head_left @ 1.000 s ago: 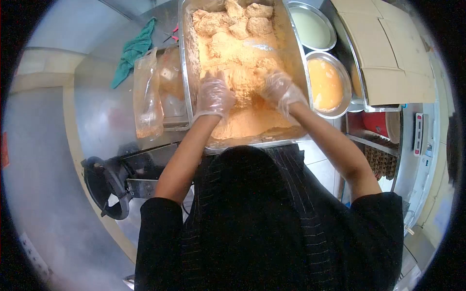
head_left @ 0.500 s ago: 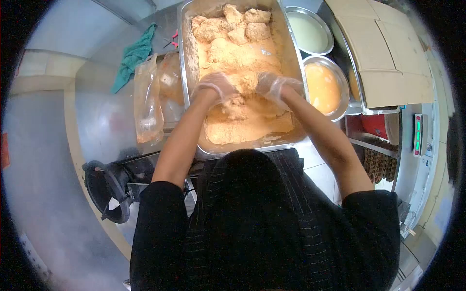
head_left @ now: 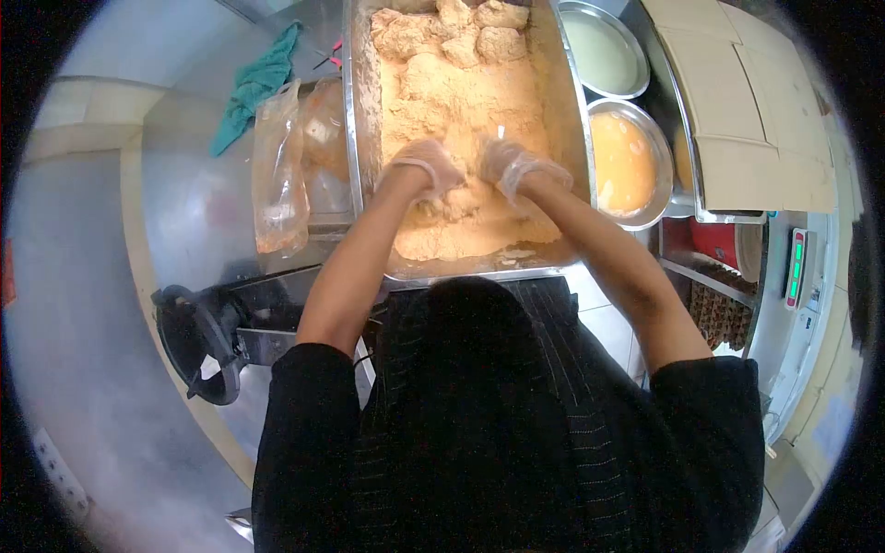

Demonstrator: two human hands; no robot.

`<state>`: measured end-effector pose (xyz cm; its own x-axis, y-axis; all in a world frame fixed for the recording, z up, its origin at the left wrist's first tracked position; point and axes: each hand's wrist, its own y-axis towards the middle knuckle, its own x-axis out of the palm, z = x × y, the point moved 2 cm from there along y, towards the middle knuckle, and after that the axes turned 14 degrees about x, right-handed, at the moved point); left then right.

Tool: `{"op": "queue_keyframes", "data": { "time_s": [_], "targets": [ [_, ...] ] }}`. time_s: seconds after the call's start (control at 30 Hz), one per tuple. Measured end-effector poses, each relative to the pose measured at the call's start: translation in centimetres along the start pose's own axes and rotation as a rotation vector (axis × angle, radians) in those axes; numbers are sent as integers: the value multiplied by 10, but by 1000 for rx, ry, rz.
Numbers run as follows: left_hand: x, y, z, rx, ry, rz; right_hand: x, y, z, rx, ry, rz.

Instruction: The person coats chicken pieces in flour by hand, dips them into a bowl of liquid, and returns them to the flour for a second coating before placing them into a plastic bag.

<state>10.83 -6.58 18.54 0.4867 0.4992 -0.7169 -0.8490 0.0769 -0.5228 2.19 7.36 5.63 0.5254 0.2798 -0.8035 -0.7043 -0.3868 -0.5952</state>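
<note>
A deep metal tray (head_left: 489,275) holds a bed of orange-tan breading flour (head_left: 466,97). Several lumpy pieces coated in flour, which look like chicken (head_left: 502,43), are bunched at its far end. My left hand (head_left: 429,166), in a clear plastic glove, is down in the flour left of the middle. Opposite it, my right hand (head_left: 512,166), gloved the same way, presses into the flour too. The hands face each other with a small gap of flour between them. Motion blur and flour hide the fingers of both, and whatever may lie under them.
Right of the tray stand a bowl of orange liquid (head_left: 622,166) and a bowl of pale liquid (head_left: 599,51). Cardboard (head_left: 765,111) covers the area beyond, near a scale with a green display (head_left: 797,267). At left lie a plastic bag (head_left: 279,175) and a green cloth (head_left: 255,92).
Both hands stay in the flour; my right hand has shifted slightly inward, nearer my left. The view has shifted a little, moving the tray upward in the picture.
</note>
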Motion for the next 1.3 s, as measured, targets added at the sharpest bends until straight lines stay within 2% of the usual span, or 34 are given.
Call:
{"op": "queue_keyframes", "data": {
  "time_s": [0.03, 0.07, 0.13, 0.17, 0.2, 0.23, 0.27, 0.3, 0.33, 0.4, 0.47, 0.53, 0.6, 0.63, 0.67, 0.7, 0.73, 0.77, 0.8, 0.83, 0.87, 0.93, 0.97, 1.03, 1.07, 1.1, 1.13, 1.17, 1.2, 1.23, 1.27, 1.3],
  "targets": [
    [-1, 16, -15, 118, 25, -252, -21, -17, 1, -175, -68, -204],
    [-11, 7, -15, 115, 25, -251, -44, -22, 2, -178, -68, -203],
    [-38, -21, -8, 54, -242, 208, -89, -34, 2, -20, 167, -32],
    [-40, -8, -14, 44, -244, 205, -105, -39, 1, 60, 286, 53],
    [-43, 17, -27, -189, -460, 188, -112, -40, 1, 142, 404, 144],
    [-38, 29, -38, -425, -675, 166, -71, 23, 5, 3, 307, 419],
    [-23, 45, -50, -443, -781, 241, -30, 82, 8, -93, 149, 755],
    [-7, 55, -60, -367, -834, 311, 11, 138, 12, -120, -2, 1085],
    [6, 63, -69, -300, -886, 364, 0, 128, 1, -123, 2, 1090],
    [25, 61, -79, -206, -965, 314, -23, 67, -34, -288, -657, 457],
    [27, 38, -76, -129, -937, 13, -60, -24, -41, -437, -69, 257],
    [28, 1, -58, -12, -719, -303, -75, -75, -29, -503, 20, 6],
    [18, -40, -3, 49, 151, -372, -27, -90, -3, -611, 18, 667],
    [55, -35, -13, 120, 223, -336, -26, -103, -6, -618, 17, 659],
    [76, -26, -17, 118, 220, -341, -28, -112, -8, -269, -57, 388],
    [86, -12, -20, 94, 279, -195, -26, -116, -6, 81, -125, 115],
    [92, 0, -25, 72, 339, -48, -22, -108, -10, 85, -118, 114],
    [97, 10, -33, 79, 347, -55, -11, -90, -13, 110, -257, 97],
    [98, 21, -40, 120, 313, 67, 2, -72, -14, 134, -397, 80],
    [96, 31, -46, 159, 275, 197, 15, -57, -9, 26, -395, 219],
    [93, 40, -56, 167, 281, 208, 8, -53, -1, 35, -396, 231],
    [82, 55, -73, 143, 89, 46, -16, -54, 15, -17, -13, 41],
    [57, 33, -53, 138, 106, 107, -31, -58, 20, -8, -11, 59],
    [45, 37, -58, 171, 106, 89, -53, -67, 22, -249, -444, 11],
    [44, 39, -59, 193, 92, 52, -51, -63, 26, -248, -448, 17],
    [36, 35, -50, 198, 97, 54, -43, -54, 32, -255, -257, 118],
    [30, 30, -43, 122, 24, 70, -31, -45, 33, -261, -64, 216],
    [26, 27, -37, 44, -51, 85, -1, -26, 28, -257, -61, 217],
    [33, 37, -44, 49, -46, 82, 34, -2, 19, -187, 0, 352],
    [46, 57, -59, 143, 36, 99, 49, 13, 15, -116, 60, 488],
    [53, 74, -70, 237, 120, 113, 43, 11, 6, -60, 52, 470],
    [54, 81, -79, 237, 119, 111, 34, 9, -2, -34, 33, 420]
  ]
}}
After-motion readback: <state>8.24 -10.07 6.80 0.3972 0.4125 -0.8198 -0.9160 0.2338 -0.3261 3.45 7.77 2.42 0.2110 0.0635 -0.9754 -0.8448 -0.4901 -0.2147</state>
